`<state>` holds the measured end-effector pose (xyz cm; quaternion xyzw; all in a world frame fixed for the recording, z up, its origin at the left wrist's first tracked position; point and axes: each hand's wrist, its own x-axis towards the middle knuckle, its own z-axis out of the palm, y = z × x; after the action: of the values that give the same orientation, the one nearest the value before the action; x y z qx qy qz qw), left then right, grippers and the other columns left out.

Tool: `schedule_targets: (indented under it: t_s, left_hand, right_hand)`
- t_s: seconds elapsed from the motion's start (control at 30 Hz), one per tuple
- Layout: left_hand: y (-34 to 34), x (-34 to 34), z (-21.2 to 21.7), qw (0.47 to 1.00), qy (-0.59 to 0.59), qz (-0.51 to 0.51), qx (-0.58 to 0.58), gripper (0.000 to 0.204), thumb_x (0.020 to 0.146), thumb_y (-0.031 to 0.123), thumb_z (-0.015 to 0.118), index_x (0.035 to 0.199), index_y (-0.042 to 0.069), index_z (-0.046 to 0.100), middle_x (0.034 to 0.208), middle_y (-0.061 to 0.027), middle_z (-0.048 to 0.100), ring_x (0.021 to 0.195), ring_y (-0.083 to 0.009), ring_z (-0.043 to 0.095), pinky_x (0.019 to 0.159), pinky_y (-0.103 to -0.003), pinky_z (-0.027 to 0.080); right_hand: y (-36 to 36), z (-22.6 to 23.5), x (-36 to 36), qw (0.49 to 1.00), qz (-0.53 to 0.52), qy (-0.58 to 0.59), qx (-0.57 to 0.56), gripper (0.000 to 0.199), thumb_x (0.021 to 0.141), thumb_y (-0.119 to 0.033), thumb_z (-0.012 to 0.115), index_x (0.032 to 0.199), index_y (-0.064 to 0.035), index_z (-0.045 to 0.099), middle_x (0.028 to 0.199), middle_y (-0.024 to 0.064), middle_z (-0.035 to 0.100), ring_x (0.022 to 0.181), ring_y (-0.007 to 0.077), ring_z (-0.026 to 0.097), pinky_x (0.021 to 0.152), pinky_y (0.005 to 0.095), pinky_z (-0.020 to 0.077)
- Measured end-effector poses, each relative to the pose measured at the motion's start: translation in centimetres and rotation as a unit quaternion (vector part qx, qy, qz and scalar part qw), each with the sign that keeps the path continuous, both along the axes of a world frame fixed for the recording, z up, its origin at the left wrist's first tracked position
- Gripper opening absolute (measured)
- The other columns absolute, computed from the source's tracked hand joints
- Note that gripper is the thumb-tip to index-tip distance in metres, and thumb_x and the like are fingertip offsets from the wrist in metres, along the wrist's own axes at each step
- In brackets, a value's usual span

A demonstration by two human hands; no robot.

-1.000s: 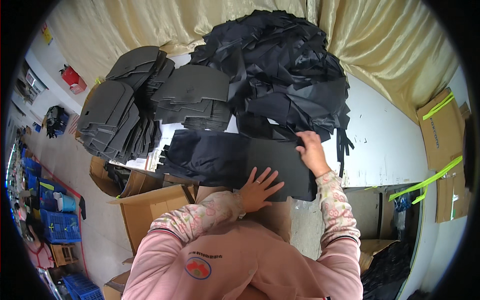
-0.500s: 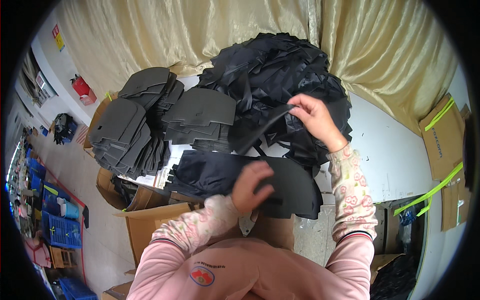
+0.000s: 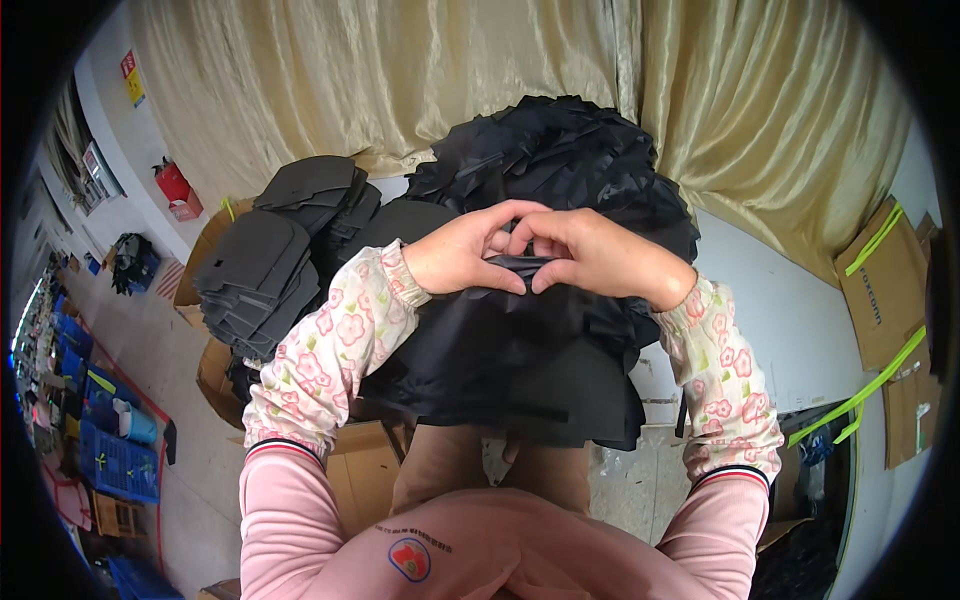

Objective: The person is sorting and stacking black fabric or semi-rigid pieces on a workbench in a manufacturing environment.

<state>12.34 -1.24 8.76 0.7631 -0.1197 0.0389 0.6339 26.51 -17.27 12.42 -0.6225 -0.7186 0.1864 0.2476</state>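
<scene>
My left hand [image 3: 465, 250] and my right hand [image 3: 605, 258] meet over the middle of the table, fingers and thumbs closed on the top edge of a thin black fabric piece [image 3: 475, 325]. The fabric drops from the pinch toward me. Beneath it a dark grey panel with a curved edge [image 3: 580, 385] lies at the near table edge, partly covered. Just beyond my hands rises a large heap of black fabric pieces [image 3: 550, 150]. Left of them are stacks of dark grey shaped panels [image 3: 255, 250], one partly hidden behind my left hand.
A white table [image 3: 740, 260] carries the heap and stacks. Gold curtains [image 3: 760, 110] hang behind it. Cardboard boxes [image 3: 365, 470] stand below and left; another carton [image 3: 880, 285] with yellow-green straps is at the right. Blue crates [image 3: 120, 460] stand on the floor far left.
My left hand has risen from the panel near the table edge to join my right. My right hand has moved left and nearer, bringing the black fabric piece over the panel.
</scene>
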Motion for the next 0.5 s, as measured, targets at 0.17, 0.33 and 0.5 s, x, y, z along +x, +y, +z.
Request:
schedule_targets:
  t_s: [0.17,0.33,0.5]
  left_hand:
    - [1.2,-1.8,0.5,0.998,0.049,0.002,-0.035,0.063,0.078,-0.009,0.067,0.135,0.004,0.043,0.107,-0.0036,0.061,0.101,-0.0086,0.057,0.089,-0.025,0.046]
    - [1.8,-4.4,1.5,0.994,0.056,-0.017,-0.089,0.061,0.078,-0.007,0.066,0.135,0.002,0.045,0.112,-0.0048,0.060,0.103,-0.0098,0.058,0.090,-0.024,0.046]
    - [2.1,-5.7,1.4,0.994,0.074,-0.017,-0.084,0.061,0.081,-0.004,0.065,0.137,-0.001,0.041,0.121,-0.0057,0.058,0.109,-0.0091,0.055,0.093,-0.024,0.045]
  right_hand:
    - [-0.4,-3.3,1.5,0.993,0.018,0.114,-0.002,0.048,0.074,-0.003,0.076,0.115,-0.0062,0.052,0.086,-0.0013,0.054,0.078,0.0104,0.051,0.073,0.0263,0.0450]
    - [0.2,-5.9,1.8,0.988,-0.008,0.152,-0.035,0.022,0.081,-0.003,0.070,0.099,-0.0048,0.057,0.081,-0.0010,0.055,0.077,0.0073,0.050,0.073,0.0254,0.0453]
    - [0.5,-4.6,2.7,0.976,0.016,0.210,0.046,0.009,0.091,-0.010,0.061,0.091,-0.0026,0.056,0.081,-0.0053,0.055,0.076,0.0030,0.050,0.067,0.0188,0.0415]
